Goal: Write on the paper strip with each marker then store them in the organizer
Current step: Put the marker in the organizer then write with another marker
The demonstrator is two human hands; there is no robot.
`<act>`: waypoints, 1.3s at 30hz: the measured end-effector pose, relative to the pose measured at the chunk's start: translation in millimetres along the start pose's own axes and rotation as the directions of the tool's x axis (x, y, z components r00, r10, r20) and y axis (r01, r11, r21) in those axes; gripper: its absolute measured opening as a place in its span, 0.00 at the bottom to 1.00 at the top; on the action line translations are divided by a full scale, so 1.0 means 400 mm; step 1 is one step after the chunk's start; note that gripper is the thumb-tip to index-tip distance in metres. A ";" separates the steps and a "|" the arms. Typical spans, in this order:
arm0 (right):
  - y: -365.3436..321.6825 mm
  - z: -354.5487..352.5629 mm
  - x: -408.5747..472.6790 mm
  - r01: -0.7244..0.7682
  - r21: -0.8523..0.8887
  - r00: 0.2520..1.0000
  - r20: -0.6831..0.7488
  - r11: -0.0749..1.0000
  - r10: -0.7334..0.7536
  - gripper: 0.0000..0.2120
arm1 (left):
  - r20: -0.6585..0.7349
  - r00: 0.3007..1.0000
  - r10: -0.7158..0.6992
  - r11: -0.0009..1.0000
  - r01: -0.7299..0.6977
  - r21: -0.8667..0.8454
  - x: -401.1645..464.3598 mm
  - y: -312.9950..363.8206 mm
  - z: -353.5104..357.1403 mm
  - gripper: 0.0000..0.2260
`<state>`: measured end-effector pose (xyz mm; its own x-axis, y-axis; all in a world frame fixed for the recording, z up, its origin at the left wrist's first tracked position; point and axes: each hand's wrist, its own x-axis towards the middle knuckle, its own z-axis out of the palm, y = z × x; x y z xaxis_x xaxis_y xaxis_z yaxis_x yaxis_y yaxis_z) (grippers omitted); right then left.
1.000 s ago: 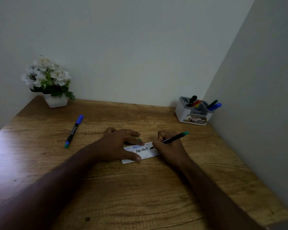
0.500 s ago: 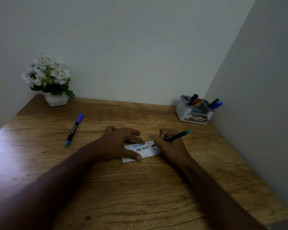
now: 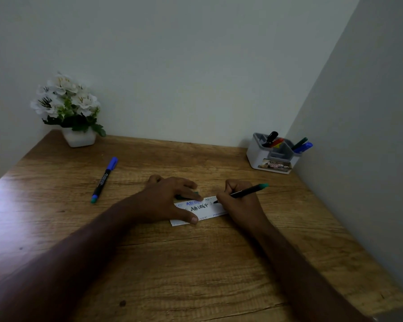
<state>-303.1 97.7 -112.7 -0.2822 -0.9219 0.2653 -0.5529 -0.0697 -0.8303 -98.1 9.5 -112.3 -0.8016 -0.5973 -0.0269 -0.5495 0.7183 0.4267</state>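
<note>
A white paper strip point(image 3: 206, 211) lies in the middle of the wooden desk, with blue and dark lettering on it. My left hand point(image 3: 170, 201) lies flat on its left end, thumb and fingers spread, with a small green cap point(image 3: 197, 194) under the fingertips. My right hand point(image 3: 239, 203) grips a black marker with a green end point(image 3: 250, 191), its tip touching the strip to the right of the dark letters. A blue-capped marker point(image 3: 104, 178) lies loose on the desk at the left. The white and grey organizer point(image 3: 273, 156) stands at the back right with several markers in it.
A white pot of white flowers point(image 3: 66, 110) stands in the back left corner. Walls close the desk at the back and on the right point(image 3: 358, 159). The desk's near right corner point(image 3: 400, 305) is in view.
The marker tip has shifted a little to the right along the strip, adding a stroke after the dark letters. My left hand stays pressed on the strip.
</note>
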 end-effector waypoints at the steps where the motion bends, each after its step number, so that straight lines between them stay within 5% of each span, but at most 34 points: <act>1: 0.001 0.001 0.001 0.006 -0.006 1.000 0.001 1.000 -0.006 0.16 | 0.001 1.000 0.000 1.000 0.000 -0.004 -0.001 0.000 0.000 0.29; 39: 0.003 0.004 0.006 -0.004 -0.035 1.000 -0.012 0.999 0.004 0.16 | 0.010 1.000 -0.003 1.000 0.003 0.011 -0.002 0.003 -0.002 0.31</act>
<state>-303.1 94.8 -114.1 -0.2939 -0.9175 0.2680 -0.5791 -0.0521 -0.8136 -98.0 10.6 -110.9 -0.8024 -0.5956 -0.0371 -0.5542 0.7207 0.4164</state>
